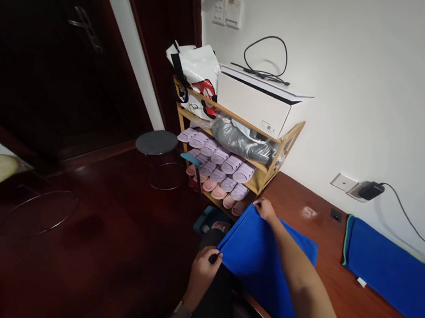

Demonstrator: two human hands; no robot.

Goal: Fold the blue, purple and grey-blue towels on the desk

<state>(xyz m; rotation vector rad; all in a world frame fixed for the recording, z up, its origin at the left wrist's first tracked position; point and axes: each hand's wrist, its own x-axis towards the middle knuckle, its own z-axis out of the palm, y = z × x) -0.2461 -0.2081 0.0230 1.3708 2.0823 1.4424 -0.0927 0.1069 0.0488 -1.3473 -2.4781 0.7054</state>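
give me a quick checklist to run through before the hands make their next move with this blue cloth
1. Left hand gripping the cloth: ok, fingers pinch its near left corner.
2. Right hand gripping the cloth: ok, fingers pinch the far left corner.
3. Blue cloth lying wholly on the table: cannot tell, it hides the table's edge beneath.
4. Green-edged cloth apart from it: ok, bare wood shows between.
5. Adapter cord away from the held cloth: ok, it runs along the wall side.
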